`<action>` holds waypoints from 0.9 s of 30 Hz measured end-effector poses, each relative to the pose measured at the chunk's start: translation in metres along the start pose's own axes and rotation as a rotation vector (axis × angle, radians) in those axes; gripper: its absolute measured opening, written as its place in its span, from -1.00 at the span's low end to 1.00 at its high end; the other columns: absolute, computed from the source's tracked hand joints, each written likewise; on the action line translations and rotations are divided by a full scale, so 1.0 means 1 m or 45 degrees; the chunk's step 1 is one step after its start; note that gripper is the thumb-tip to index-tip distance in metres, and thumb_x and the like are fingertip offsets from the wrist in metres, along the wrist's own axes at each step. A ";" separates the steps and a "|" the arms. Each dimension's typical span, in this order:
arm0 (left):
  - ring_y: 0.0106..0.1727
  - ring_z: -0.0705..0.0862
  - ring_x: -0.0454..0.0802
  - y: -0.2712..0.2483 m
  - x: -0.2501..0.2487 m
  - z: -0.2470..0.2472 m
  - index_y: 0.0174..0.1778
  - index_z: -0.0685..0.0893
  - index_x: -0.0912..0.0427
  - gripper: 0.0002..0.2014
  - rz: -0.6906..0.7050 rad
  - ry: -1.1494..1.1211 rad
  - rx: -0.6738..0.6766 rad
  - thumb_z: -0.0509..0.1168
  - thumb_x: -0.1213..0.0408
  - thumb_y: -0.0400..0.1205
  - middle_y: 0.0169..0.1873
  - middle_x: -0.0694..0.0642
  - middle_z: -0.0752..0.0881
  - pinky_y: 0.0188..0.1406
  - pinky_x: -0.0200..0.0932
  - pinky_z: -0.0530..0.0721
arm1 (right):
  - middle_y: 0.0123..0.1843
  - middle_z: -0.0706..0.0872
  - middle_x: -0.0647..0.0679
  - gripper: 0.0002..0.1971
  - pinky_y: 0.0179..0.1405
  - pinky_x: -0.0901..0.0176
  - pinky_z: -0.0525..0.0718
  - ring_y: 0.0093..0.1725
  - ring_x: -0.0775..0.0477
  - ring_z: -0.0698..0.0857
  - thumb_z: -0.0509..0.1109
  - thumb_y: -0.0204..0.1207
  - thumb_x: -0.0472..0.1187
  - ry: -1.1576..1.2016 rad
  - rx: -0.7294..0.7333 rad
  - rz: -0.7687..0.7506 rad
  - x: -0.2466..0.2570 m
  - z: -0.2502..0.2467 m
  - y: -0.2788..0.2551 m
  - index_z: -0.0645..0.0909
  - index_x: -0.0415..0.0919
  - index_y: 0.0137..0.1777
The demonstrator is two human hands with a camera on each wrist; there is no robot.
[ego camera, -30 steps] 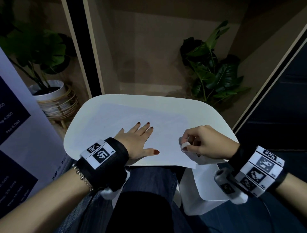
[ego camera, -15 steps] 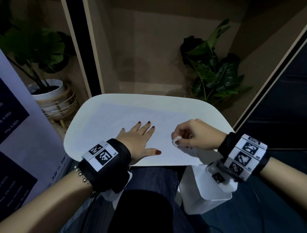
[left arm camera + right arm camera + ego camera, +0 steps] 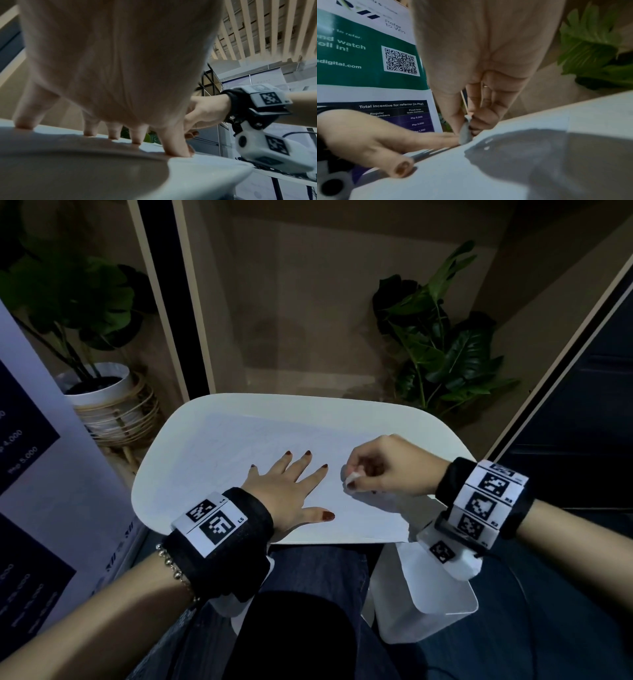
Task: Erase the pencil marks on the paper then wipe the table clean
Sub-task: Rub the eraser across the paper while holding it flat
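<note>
A white sheet of paper [image 3: 239,450] lies on the small white table [image 3: 157,481]; faint pencil lines show on it. My left hand [image 3: 291,484] lies flat on the sheet with fingers spread, pressing it down; its fingertips [image 3: 137,140] touch the paper [image 3: 197,170]. My right hand [image 3: 387,467] pinches a small white eraser [image 3: 352,480] and holds its tip on the paper just right of the left hand's fingers. In the right wrist view the eraser [image 3: 465,132] sits between thumb and fingers, its lower end on the paper [image 3: 453,182].
A potted plant [image 3: 99,392] in a rattan stand is left of the table, and a leafy plant [image 3: 442,344] stands behind its right corner. A printed banner [image 3: 30,474] runs along the left. A white stool [image 3: 421,604] sits below the table's near right edge, beside my knees.
My right hand has moved the eraser left and farther up the paper, closer to the left hand. The left hand has stayed flat in place.
</note>
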State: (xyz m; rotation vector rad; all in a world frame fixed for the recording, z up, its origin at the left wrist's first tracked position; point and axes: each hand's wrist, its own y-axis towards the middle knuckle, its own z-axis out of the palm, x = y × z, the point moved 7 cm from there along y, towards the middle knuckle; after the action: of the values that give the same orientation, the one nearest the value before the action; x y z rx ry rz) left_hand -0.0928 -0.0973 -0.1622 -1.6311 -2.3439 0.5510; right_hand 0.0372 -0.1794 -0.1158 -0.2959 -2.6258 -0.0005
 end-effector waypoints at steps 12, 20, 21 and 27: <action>0.70 -0.38 0.03 -0.002 -0.002 -0.001 0.69 -0.37 -0.14 -0.19 -0.025 0.031 0.044 -0.14 -0.38 0.66 0.66 -0.06 -0.44 0.62 0.45 -0.04 | -0.38 0.70 0.12 -0.95 -0.33 0.44 0.50 -0.36 0.20 0.60 0.47 0.44 -0.19 -0.248 0.044 0.035 0.016 0.003 0.025 0.74 -0.11 -0.23; 0.70 -0.39 0.04 -0.002 -0.002 0.000 0.69 -0.38 -0.14 -0.20 -0.024 0.040 0.055 -0.15 -0.38 0.65 0.66 -0.06 -0.46 0.61 0.46 -0.04 | -0.36 0.69 0.08 -0.94 -0.29 0.27 0.55 -0.31 0.09 0.61 0.49 0.42 -0.19 -0.353 0.034 0.048 0.017 -0.002 0.032 0.75 -0.17 -0.18; 0.70 -0.39 0.04 -0.003 -0.003 0.000 0.69 -0.39 -0.14 -0.19 -0.024 0.034 0.053 -0.16 -0.38 0.65 0.66 -0.06 -0.46 0.61 0.46 -0.04 | -0.34 0.73 0.07 -0.94 -0.28 0.29 0.59 -0.31 0.13 0.63 0.49 0.40 -0.18 -0.306 0.055 0.012 0.021 0.004 0.030 0.76 -0.14 -0.18; 0.70 -0.38 0.04 -0.005 -0.005 0.000 0.68 -0.39 -0.13 -0.21 -0.038 0.039 0.052 -0.17 -0.37 0.66 0.66 -0.05 -0.45 0.61 0.46 -0.03 | -0.34 0.71 0.01 -0.95 -0.36 0.39 0.44 -0.29 0.05 0.61 0.49 0.45 -0.20 -0.377 0.001 0.166 -0.007 -0.015 0.033 0.73 -0.15 -0.21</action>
State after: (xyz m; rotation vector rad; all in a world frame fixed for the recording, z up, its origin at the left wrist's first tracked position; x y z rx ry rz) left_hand -0.0954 -0.1031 -0.1597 -1.5729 -2.3160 0.5603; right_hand 0.0578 -0.1495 -0.1074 -0.5004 -2.8926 0.0953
